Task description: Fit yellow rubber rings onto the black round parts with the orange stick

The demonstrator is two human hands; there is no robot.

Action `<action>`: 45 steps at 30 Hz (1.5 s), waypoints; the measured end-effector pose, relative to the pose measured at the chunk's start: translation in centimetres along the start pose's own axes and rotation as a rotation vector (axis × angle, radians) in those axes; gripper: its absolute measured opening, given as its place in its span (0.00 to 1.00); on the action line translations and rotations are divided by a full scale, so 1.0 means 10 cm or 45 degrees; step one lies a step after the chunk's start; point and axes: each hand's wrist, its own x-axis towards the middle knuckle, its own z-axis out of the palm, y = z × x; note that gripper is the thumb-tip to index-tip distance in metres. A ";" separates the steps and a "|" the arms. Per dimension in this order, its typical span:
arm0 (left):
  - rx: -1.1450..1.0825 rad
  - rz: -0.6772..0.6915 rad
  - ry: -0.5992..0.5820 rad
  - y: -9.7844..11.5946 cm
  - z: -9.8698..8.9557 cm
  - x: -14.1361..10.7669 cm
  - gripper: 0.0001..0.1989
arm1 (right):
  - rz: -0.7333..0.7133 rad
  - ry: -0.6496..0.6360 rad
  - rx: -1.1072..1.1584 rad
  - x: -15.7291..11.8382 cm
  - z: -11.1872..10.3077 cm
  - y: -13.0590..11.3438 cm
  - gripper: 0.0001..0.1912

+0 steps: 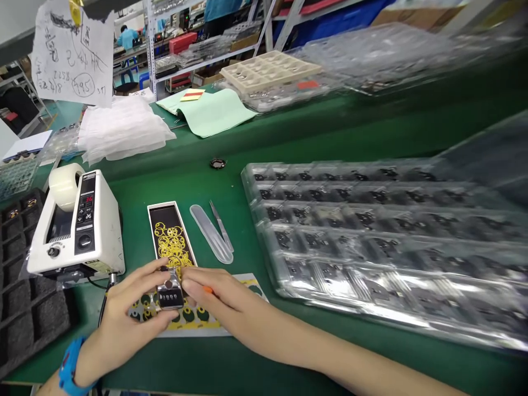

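My left hand (127, 308), a blue watch on its wrist, grips a small shiny tally counter (170, 297) with a row of digits on its dark face. My right hand (214, 294) is closed against the counter's right side. An orange tip (207, 289) shows between its fingers; the rest of that item is hidden. Under both hands lies a sheet (190, 325) with yellow and dark green round shapes. Just beyond them, a white-edged box (162, 208) holds a pile of yellow ring-shaped pieces (170, 242).
A tape dispenser (103, 220) stands left, beside a black foam tray (16, 330). Tweezers (221, 226) and a clear plastic sleeve (210, 235) lie beyond the hands. Right is a large clear compartment tray (264, 258) of dark parts. A small dark part (218, 163) sits farther back.
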 end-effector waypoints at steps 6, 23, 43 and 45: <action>0.008 0.001 0.002 -0.03 0.00 -0.01 0.26 | 0.205 -0.035 0.282 0.04 0.08 0.08 0.31; -0.034 -0.032 0.004 -0.02 -0.03 -0.02 0.27 | -0.085 -0.111 -0.085 -0.02 -0.05 0.00 0.17; 0.032 0.011 0.011 -0.05 -0.01 -0.03 0.27 | 0.005 -0.067 0.085 0.01 0.00 -0.01 0.29; 0.052 0.025 0.015 -0.05 0.00 -0.03 0.27 | 0.004 -0.087 0.165 0.02 0.00 0.01 0.29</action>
